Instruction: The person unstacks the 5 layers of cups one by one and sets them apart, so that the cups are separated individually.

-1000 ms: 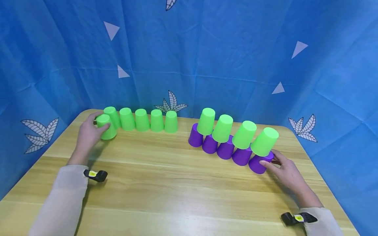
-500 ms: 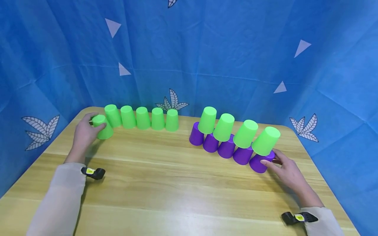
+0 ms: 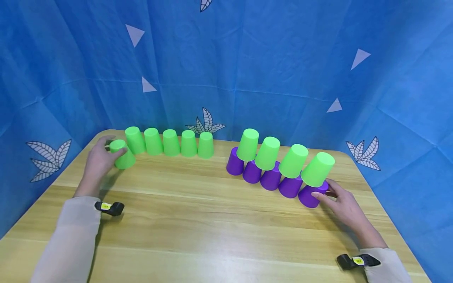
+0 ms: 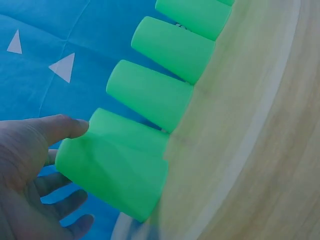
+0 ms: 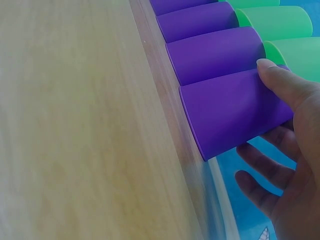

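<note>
My left hand point(image 3: 97, 161) holds an upside-down green cup point(image 3: 123, 156) at the table's left end, its thumb near the cup's closed end and the fingers round the far side. In the left wrist view the thumb point(image 4: 65, 126) shows against this green cup point(image 4: 112, 175). On the right, my right hand point(image 3: 345, 204) grips the nearest purple cup point(image 3: 308, 199) of a slanting row of upside-down purple cups. The right thumb point(image 5: 280, 77) lies on this purple cup point(image 5: 232, 110) in the right wrist view. A second layer of green cups point(image 3: 267, 153) bridges neighbouring purple ones.
Behind the held green cup, several upside-down green cups point(image 3: 171, 143) stand in a row along the back of the wooden table point(image 3: 212, 220). A blue patterned curtain point(image 3: 226, 55) hangs behind the table and along both sides.
My left hand has shifted the green cup a little to the left and towards me, away from the back row. The right hand stays on the purple cup.
</note>
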### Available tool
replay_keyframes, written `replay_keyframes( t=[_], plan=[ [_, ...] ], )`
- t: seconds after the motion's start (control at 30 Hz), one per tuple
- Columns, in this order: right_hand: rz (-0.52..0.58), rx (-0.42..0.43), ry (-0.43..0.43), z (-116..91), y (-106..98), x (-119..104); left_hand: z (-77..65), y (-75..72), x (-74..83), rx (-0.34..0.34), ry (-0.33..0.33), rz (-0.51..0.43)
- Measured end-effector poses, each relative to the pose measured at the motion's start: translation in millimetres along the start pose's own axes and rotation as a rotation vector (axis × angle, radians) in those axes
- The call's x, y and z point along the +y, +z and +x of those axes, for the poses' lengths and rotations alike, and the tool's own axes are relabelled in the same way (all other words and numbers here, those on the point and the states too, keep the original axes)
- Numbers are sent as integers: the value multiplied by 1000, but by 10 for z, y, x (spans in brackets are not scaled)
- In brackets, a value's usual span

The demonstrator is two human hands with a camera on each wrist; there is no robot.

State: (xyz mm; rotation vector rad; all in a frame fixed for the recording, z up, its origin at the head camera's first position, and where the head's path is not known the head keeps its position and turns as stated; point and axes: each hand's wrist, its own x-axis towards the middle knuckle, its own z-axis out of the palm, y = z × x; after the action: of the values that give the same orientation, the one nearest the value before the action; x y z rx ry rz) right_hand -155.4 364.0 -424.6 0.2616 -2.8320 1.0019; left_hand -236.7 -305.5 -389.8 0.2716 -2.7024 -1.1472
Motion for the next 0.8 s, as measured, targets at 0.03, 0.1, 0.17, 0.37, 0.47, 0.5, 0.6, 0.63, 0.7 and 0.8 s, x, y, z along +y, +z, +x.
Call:
replay_keyframes(
  t=[0.03, 0.1, 0.17, 0.37, 0.47, 0.5, 0.6, 0.63, 0.7, 0.8],
  plan=[
    [1, -1, 2, 0, 0, -1, 0, -7, 10, 6, 6, 7],
    [2, 0, 4, 1, -1, -2, -4, -15, 43, 24, 23, 18],
    [1, 1, 4, 1, -1, 0, -9, -25, 80, 42, 47, 30],
    [1, 1, 2, 0, -1, 7, -65, -42, 237, 83, 117, 80],
    [5, -3, 4, -2, -3, 7, -101, -42, 325, 92, 157, 121],
    [8, -5, 6, -3, -4, 6, -113, -38, 353, 96, 171, 132],
    [12, -9, 10, -6, -5, 5, -149, -20, 440, 99, 200, 157],
    [12, -10, 10, -6, -6, 6, -157, -10, 466, 98, 210, 165],
    [13, -11, 12, -7, -5, 7, -175, 17, 519, 90, 231, 178],
    [10, -7, 6, -6, -2, 13, -203, 65, 593, 69, 274, 202]
  ],
)
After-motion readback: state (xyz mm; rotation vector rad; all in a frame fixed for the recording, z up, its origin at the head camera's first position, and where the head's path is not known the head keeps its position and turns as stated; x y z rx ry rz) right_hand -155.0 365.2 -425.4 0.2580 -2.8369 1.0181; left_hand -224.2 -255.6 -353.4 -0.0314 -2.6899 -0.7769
